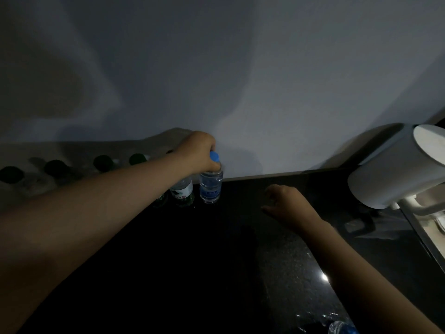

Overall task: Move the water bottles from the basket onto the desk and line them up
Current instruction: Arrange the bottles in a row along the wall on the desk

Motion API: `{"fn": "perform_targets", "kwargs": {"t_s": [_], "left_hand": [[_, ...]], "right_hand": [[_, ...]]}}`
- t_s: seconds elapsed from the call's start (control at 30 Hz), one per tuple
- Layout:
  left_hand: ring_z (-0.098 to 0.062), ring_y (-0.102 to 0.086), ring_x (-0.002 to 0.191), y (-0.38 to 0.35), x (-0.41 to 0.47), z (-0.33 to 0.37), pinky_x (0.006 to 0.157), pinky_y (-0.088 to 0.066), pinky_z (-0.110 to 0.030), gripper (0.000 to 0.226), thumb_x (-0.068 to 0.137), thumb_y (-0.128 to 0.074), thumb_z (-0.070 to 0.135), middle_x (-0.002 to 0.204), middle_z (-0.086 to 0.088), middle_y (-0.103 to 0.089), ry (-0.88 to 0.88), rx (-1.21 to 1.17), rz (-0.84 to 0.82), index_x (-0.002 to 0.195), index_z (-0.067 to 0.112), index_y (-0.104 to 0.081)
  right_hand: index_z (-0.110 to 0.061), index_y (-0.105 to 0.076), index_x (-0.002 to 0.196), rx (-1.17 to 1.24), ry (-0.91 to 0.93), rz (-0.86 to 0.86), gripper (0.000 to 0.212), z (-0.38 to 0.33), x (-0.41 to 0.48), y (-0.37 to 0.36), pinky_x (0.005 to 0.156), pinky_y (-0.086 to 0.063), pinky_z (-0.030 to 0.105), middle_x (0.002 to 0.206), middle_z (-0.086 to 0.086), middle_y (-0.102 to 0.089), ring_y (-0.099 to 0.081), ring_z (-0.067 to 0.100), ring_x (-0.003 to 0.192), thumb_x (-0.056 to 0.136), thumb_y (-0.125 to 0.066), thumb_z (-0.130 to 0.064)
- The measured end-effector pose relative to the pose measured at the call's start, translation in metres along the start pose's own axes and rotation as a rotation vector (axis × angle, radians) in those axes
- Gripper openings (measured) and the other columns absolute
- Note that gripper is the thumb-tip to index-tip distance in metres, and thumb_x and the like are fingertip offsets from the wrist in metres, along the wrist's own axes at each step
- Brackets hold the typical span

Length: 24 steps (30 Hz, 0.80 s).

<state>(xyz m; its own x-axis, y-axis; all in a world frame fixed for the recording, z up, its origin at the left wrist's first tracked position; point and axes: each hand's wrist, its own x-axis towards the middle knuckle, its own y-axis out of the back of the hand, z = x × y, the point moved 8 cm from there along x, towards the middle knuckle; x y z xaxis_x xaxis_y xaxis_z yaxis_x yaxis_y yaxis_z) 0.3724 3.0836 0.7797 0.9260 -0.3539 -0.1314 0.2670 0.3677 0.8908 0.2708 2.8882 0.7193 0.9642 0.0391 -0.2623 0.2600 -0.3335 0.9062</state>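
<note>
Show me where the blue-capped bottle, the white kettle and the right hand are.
blue-capped bottle (211, 182): head view, its clear body.
white kettle (390, 171): head view, its side wall.
right hand (290, 204): head view, its back.

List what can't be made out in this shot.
Head view:
Basket: out of frame.
Green-cap bottles: bodies lost in darkness, some behind the left forearm; count unclear.
Blue-cap bottle: neck covered by the left hand gripping it.
Bottle at bottom: cut off by the edge.

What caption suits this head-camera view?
Left hand grips a blue-capped bottle by its top beside a row of bottles on the dark desk; right hand open nearby.
</note>
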Motion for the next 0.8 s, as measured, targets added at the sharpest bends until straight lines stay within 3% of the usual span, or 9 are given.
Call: {"fn": "perform_targets", "kwargs": {"t_s": [0.17,0.5,0.8], "left_hand": [[-0.024,-0.052,0.072,0.000,-0.003,0.006,0.062,-0.039,-0.030,0.027,0.075,-0.071,0.024,0.082,-0.012,-0.056,0.015,0.091,-0.037,0.084,0.000,-0.062],[-0.028,-0.057,0.090,0.019,-0.057,0.058,0.076,-0.050,-0.037,0.035,0.081,-0.063,0.031,0.108,-0.011,-0.054,-0.159,0.270,0.084,0.106,0.008,-0.060],[-0.014,-0.056,0.095,-0.023,-0.161,0.138,0.083,-0.052,-0.036,0.035,0.082,-0.066,0.038,0.107,0.002,-0.056,-0.367,0.125,-0.147,0.111,0.021,-0.059]], "right_hand": [[-0.018,-0.053,0.128,-0.005,-0.010,0.009,0.049,0.001,-0.012,0.008,0.082,-0.049,0.025,0.118,0.004,-0.061,-0.059,0.016,0.103,0.084,-0.069,-0.031],[-0.024,-0.053,0.123,-0.069,-0.020,0.005,0.040,-0.003,-0.093,0.039,0.084,-0.050,0.023,0.116,-0.004,-0.057,-0.056,0.009,0.099,0.086,-0.065,-0.033],[-0.027,-0.058,0.116,-0.048,-0.153,0.079,0.033,0.016,-0.235,0.063,0.085,-0.049,0.023,0.111,-0.009,-0.060,-0.056,0.006,0.098,0.085,-0.066,-0.035]]}}
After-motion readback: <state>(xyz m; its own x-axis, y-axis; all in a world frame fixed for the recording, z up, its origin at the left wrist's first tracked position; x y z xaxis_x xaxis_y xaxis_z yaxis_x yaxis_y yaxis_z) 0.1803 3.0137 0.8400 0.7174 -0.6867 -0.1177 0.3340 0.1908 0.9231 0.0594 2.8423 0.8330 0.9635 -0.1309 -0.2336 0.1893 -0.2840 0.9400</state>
